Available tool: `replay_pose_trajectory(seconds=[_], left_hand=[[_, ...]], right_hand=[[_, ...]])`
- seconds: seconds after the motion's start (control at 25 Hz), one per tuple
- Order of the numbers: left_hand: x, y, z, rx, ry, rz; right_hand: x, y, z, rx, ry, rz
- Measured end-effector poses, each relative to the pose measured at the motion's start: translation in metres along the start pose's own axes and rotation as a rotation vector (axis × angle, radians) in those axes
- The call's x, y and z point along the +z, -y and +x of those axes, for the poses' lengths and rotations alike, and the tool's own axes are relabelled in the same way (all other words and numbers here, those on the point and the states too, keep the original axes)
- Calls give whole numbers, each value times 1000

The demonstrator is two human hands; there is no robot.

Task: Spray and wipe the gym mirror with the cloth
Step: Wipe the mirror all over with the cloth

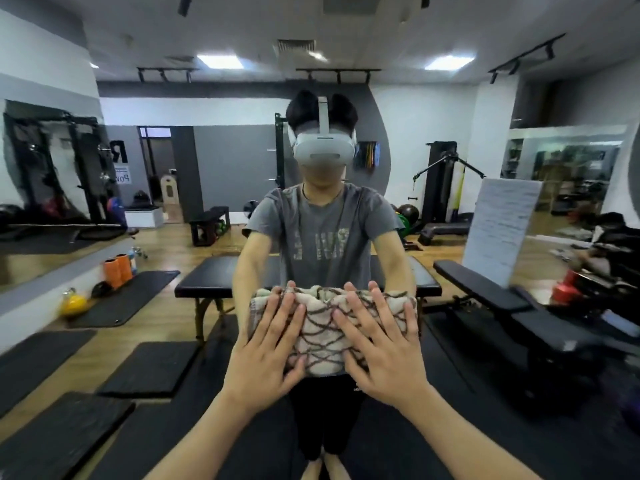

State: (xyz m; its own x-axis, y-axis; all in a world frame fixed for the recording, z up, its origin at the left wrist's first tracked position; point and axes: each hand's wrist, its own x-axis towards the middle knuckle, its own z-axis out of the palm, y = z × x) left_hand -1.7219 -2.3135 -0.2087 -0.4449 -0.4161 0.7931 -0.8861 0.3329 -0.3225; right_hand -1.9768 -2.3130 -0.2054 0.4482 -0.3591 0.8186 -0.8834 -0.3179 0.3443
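In the head view, the cloth [325,327], pale with a dark wavy net pattern, lies bunched flat against the mirror [450,133], low at the centre of the glass. The left hand [266,355] presses the cloth's left side with fingers spread and straight, its grip released. The right hand [384,351] presses the cloth's right side the same way, fingers splayed, grasping nothing. Above the cloth the mirror reflects the person's grey shirt [325,230] and a black bench [214,278] behind.
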Motion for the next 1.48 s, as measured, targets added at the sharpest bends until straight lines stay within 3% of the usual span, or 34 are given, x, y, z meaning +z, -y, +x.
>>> replay_pose_trajectory(seconds=[0.16,0.32,0.4,0.64,0.84,0.96,1.12,1.24,1.36,1.48], left_hand=[[-56,58,86,-43,-128,-10],[-135,165,189,-91,-201,62],[-159,207,200,-84,-204,109],[-116,228,79,-153,-199,46],[-56,227,-77,-138,-63,-9],[-45,249,-125,-64,9,3],[-71,284,-104,4,-1,-35],[-121,334,-33,-2,-54,0],[-188,379,55,-130,-100,17],[-201,377,86,-207,-132,-93]], right_hand=[[-36,-8,111,40,-147,27],[-85,-7,271,101,-205,36],[-95,10,310,112,-229,31],[-47,107,257,58,-184,42],[21,214,146,42,-104,79],[39,266,119,86,-48,97],[20,274,157,89,-38,103],[-10,251,245,40,-88,70],[-61,225,360,102,-196,17],[-77,236,402,206,-288,19]])
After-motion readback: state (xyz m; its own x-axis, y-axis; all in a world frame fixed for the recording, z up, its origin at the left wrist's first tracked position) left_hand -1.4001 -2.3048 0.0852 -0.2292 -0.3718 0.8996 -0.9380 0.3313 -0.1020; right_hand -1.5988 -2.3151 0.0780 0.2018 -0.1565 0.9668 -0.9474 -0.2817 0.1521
